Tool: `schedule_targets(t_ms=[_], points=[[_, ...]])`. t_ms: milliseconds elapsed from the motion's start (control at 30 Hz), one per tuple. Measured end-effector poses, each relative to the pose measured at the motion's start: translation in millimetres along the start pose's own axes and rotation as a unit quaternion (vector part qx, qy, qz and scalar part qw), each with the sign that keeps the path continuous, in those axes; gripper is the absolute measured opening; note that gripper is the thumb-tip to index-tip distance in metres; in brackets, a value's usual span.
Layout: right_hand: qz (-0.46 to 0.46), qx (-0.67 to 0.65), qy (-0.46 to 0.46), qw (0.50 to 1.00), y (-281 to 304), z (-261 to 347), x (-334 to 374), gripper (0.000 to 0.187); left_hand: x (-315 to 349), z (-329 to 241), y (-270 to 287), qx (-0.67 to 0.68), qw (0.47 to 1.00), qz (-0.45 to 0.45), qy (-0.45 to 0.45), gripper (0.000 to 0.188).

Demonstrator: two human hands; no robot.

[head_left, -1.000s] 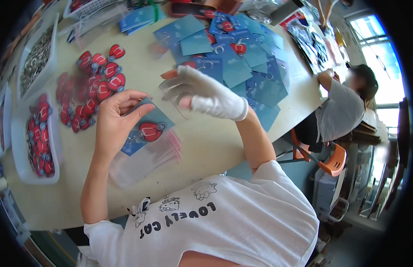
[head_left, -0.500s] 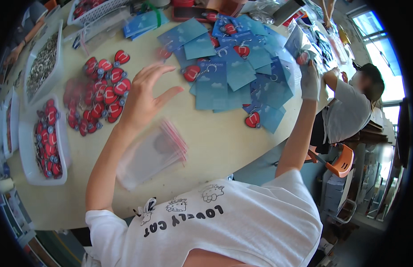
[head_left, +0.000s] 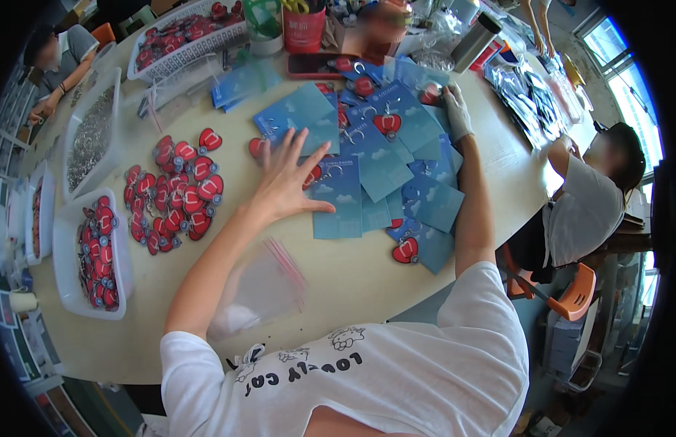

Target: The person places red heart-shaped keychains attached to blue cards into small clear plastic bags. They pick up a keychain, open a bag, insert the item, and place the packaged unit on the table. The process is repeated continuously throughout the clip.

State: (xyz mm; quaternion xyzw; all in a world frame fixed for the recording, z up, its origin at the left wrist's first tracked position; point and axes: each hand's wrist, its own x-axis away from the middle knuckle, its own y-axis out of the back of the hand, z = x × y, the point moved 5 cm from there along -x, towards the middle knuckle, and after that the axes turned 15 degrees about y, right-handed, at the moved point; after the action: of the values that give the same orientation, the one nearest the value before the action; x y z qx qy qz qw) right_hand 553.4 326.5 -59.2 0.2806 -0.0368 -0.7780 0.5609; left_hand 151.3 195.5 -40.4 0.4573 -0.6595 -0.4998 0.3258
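My left hand [head_left: 285, 178] is spread open over the near left part of a pile of blue cards, fingers apart and holding nothing. Under and beside its fingers are a blue card [head_left: 338, 207] and a red heart-shaped keychain [head_left: 313, 175]. At the pile's far right, my right hand [head_left: 458, 113], in a white glove, has its fingers closed at the edge of a blue card with a heart keychain [head_left: 418, 75]. Its fingertips are small and partly hidden. More blue cards [head_left: 436, 200] overlap, several with heart keychains and metal rings.
Loose heart keychains [head_left: 174, 197] lie left of my left hand, beside a white bin of them [head_left: 122, 291] and a bin of metal rings [head_left: 108, 149]. Clear zip bags [head_left: 258, 291] lie near me. A steel tumbler [head_left: 476, 40] stands far right. People [head_left: 593, 211] sit at both sides.
My left hand has moved right, from above the bare table onto the cards, its fingers spreading. My right hand has moved left with its card and keychain, down to the pile's far edge.
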Motion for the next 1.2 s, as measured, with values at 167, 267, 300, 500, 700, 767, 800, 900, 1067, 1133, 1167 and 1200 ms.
schedule_targets(t_ms=[167,267,300,500,700,767,800,900,1067,1133,1167,1200], points=[[-0.059,-0.073,0.018,0.995,-55,45,38,0.033,26,30,10,0.024,0.999,-0.026,0.039,0.11],[-0.094,-0.264,-0.027,0.959,-50,5,24,0.028,20,37,17,0.047,0.998,-0.027,0.032,0.107],[-0.108,-0.298,-0.026,0.948,-44,-2,24,0.028,20,40,17,0.057,0.997,-0.024,0.037,0.106],[-0.306,-0.22,-0.084,0.922,105,-38,20,0.014,31,46,16,0.114,0.988,-0.101,0.014,0.092],[-0.005,0.18,-0.212,0.961,157,-58,67,0.048,87,28,56,0.118,0.985,-0.124,-0.029,0.065],[0.153,0.603,-0.154,0.768,164,-8,81,0.078,124,27,69,0.091,0.99,-0.105,0.013,0.059],[0.075,0.634,-0.094,0.764,140,57,107,0.07,143,32,70,0.088,0.992,-0.075,0.05,0.059],[0.106,0.315,0.116,0.936,56,181,178,0.023,185,40,63,0.068,0.987,-0.045,0.141,0.058],[0.393,0.256,0.281,0.837,-71,251,263,0.056,207,43,45,0.047,0.981,-0.042,0.186,0.061],[0.418,0.263,0.287,0.821,-87,243,267,0.06,199,36,48,0.052,0.981,-0.075,0.173,0.061],[0.43,0.265,0.29,0.813,-91,240,270,0.062,196,33,48,0.065,0.983,-0.08,0.155,0.06],[0.444,0.256,0.272,0.814,-93,238,268,0.062,193,30,50,0.077,0.983,-0.089,0.138,0.059]])
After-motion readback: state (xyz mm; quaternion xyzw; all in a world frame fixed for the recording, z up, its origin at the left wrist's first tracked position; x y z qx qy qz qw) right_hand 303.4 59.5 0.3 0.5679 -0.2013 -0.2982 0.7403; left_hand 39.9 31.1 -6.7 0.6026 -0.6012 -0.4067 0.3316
